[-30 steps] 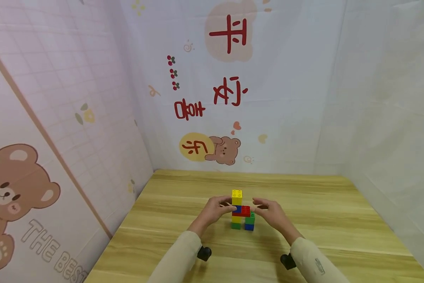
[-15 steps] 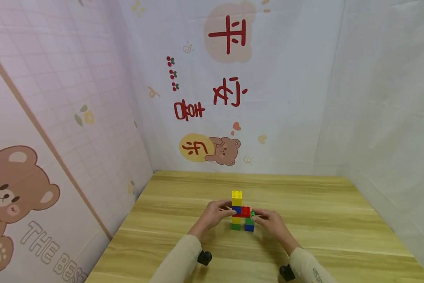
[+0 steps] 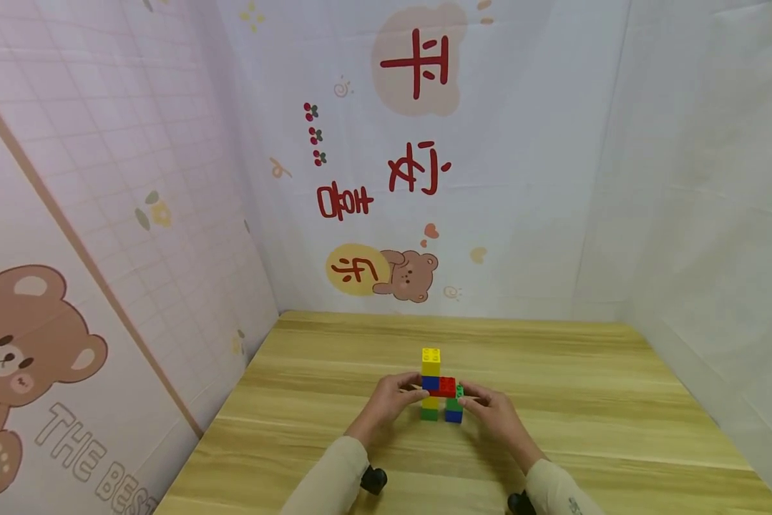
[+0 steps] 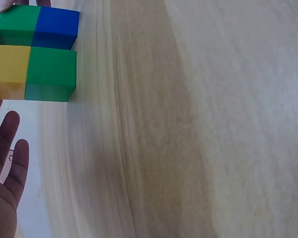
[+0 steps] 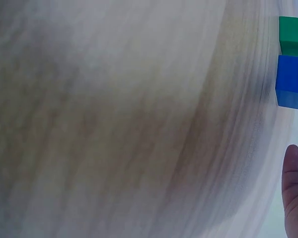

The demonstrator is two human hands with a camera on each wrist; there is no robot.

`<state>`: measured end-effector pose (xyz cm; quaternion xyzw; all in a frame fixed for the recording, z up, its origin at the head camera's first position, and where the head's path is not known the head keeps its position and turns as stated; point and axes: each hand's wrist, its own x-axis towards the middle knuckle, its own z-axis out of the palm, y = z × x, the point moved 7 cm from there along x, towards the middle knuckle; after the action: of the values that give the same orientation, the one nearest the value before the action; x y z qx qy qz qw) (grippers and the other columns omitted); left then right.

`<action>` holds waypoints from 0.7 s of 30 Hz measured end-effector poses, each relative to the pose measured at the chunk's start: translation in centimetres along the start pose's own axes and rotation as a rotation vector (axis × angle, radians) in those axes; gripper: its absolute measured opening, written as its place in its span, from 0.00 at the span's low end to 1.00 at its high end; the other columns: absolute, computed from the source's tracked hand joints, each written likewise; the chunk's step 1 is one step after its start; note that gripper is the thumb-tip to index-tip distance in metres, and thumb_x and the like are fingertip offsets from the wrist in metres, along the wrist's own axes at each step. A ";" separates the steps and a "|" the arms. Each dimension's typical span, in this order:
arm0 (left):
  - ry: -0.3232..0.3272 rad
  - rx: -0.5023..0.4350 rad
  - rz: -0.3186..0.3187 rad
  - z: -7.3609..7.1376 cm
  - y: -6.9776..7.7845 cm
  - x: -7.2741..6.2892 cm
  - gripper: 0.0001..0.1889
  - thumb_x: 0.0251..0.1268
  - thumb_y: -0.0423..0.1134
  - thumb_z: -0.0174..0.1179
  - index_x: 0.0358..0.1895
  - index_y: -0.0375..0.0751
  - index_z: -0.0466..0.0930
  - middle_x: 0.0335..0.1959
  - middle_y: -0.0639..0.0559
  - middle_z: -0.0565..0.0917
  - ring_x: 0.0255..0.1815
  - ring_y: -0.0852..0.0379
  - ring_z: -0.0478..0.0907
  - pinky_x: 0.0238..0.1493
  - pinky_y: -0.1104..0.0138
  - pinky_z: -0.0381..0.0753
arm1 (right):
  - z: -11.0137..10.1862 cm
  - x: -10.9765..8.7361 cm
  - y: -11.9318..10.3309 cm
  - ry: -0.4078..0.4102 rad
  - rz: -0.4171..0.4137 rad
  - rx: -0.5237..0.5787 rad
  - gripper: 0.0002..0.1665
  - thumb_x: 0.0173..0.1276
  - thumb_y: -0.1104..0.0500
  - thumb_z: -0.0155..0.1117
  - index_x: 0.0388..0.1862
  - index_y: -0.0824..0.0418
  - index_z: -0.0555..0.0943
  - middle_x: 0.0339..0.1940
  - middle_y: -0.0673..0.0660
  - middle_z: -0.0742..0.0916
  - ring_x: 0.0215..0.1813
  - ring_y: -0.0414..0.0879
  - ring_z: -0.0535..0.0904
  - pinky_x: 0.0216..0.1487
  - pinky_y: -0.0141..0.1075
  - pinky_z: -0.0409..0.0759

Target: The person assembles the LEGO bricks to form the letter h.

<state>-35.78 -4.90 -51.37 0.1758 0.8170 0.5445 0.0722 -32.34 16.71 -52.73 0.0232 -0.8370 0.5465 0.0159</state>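
In the head view a small structure of toy building bricks stands on the table. Its left column has a green brick (image 3: 429, 414) at the bottom, then a yellow one, a red brick (image 3: 446, 387) reaching right, a blue brick (image 3: 431, 383), and a tall yellow brick (image 3: 431, 362) on top. A blue brick (image 3: 453, 416) under a green brick (image 3: 453, 404) forms the right column. My left hand (image 3: 388, 404) pinches the red brick's left end, its far fingers partly hidden. My right hand (image 3: 491, 413) pinches the right column's green brick from the right.
Wood-patterned table (image 3: 334, 336) surrounds the bricks. Printed white cloth (image 3: 521, 179) hangs behind and on both sides. Black wrist-worn devices (image 3: 374, 481) sit below both cuffs. The wrist views show the lower bricks close to the tabletop.
My right hand has moved in from the right and lower, and now pinches the green brick. My left thumb has slid down from the blue brick to the red one.
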 end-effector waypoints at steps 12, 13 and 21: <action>0.014 0.006 0.013 0.0 0.3 0.0 0.17 0.65 0.48 0.66 0.56 0.51 0.84 0.47 0.60 0.85 0.47 0.57 0.79 0.51 0.59 0.80 | 0.0 0.3 0.1 -0.003 0.015 -0.015 0.26 0.70 0.52 0.67 0.65 0.56 0.80 0.58 0.59 0.85 0.58 0.56 0.80 0.60 0.53 0.76; 0.013 0.010 0.017 0.0 0.2 0.0 0.17 0.65 0.47 0.66 0.56 0.51 0.84 0.47 0.60 0.85 0.47 0.57 0.79 0.50 0.60 0.81 | 0.0 0.2 0.1 -0.001 0.016 -0.012 0.26 0.70 0.52 0.67 0.65 0.57 0.80 0.58 0.59 0.85 0.58 0.56 0.80 0.60 0.53 0.76; 0.017 0.010 0.052 0.0 0.3 -0.5 0.18 0.64 0.39 0.68 0.58 0.46 0.83 0.48 0.56 0.85 0.47 0.53 0.81 0.47 0.62 0.82 | 0.4 -0.2 0.2 0.012 -0.006 0.015 0.27 0.68 0.55 0.69 0.65 0.58 0.79 0.56 0.60 0.85 0.56 0.56 0.82 0.57 0.51 0.78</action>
<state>-35.24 -5.01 -51.13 0.1926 0.8154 0.5435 0.0504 -32.17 16.42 -53.08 0.0224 -0.8326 0.5529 0.0223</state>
